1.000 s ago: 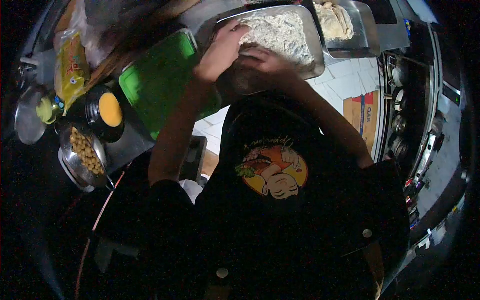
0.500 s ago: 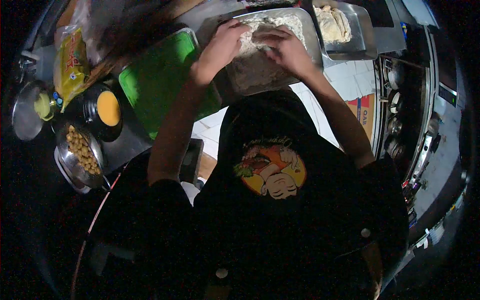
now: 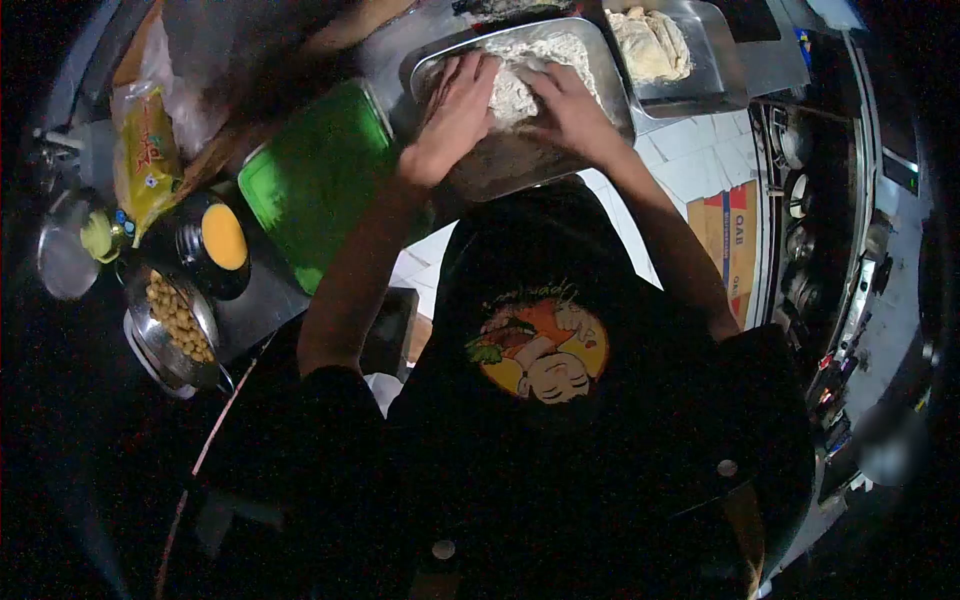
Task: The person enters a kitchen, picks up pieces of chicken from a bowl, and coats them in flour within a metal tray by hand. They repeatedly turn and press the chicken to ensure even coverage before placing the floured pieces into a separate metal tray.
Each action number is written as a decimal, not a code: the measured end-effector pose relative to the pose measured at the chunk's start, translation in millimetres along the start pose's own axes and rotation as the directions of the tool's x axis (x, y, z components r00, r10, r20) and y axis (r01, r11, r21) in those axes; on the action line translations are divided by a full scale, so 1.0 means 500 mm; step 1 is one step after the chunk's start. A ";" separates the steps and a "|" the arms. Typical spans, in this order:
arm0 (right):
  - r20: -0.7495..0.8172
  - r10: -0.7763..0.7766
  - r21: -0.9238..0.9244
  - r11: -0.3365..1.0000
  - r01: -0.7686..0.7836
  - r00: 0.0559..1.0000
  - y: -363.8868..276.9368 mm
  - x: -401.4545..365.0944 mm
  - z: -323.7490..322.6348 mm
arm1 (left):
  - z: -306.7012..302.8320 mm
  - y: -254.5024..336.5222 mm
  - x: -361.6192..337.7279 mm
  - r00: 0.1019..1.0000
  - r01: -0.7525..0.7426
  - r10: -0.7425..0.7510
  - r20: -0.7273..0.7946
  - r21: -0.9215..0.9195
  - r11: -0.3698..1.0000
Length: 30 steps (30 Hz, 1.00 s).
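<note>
the dough (image 3: 522,82) lies straight ahead of the chest, in the far half of a steel tray (image 3: 500,165) on the counter. the tray's long axis runs roughly left to right across the view, tilted a little. its near half is bare, floury metal. the dough is a rough, pale, crumbly mass, bunched between the two hands, so neither is really nearer. the left hand (image 3: 457,100) comes at it from the left and the right hand (image 3: 572,105) from the right, wrists towards the body, fingers pointing away.

the left hand is flat, fingers straight and close together, palm down, with the fingertips on the left edge of the dough. the right hand is slightly cupped, fingers loosely spread, and lies against the dough's right side. neither pinches or grips anything; both are open palms pressing on the mass. how deep the fingers sink in i cannot tell.

just right of the tray, touching or nearly so, sits a second tray (image 3: 722,62) with a smoother lump (image 3: 650,42) in it. left of the tray lies a green board (image 3: 315,175). further left are a jar (image 3: 222,240) with an orange lid, a yellow packet (image 3: 145,150) and a bowl (image 3: 150,335) of chickpeas. a cardboard box (image 3: 728,230) stands on the tiled floor at right.
</note>
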State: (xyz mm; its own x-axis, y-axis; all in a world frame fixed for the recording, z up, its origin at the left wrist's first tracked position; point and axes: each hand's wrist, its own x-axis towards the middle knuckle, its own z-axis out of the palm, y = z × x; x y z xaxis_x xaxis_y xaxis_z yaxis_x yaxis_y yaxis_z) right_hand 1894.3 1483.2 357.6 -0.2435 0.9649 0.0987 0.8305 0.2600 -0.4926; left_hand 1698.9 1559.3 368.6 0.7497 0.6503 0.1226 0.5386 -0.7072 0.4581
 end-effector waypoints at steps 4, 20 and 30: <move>-0.090 0.033 0.203 0.979 -0.014 0.995 0.006 0.028 -0.012 | 0.003 -0.022 0.008 1.000 -0.009 0.010 0.014 -0.100 0.995; 0.211 0.454 0.281 0.820 -0.499 0.865 0.018 0.010 -0.074 | -0.012 -0.023 -0.027 0.966 0.229 -0.163 0.202 -0.364 0.903; 0.189 0.371 -0.146 0.926 -0.348 0.909 -0.089 -0.032 0.027 | 0.006 -0.033 -0.034 0.986 0.161 -0.135 0.100 -0.316 0.935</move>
State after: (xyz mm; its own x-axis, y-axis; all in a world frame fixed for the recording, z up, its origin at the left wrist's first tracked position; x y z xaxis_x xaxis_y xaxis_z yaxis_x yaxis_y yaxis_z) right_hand 1854.4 1455.6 366.2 -0.0078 0.9666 -0.2560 0.9269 -0.0891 -0.3647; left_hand 1678.6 1559.0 356.7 0.7046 0.7090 -0.0294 0.5022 -0.4690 0.7265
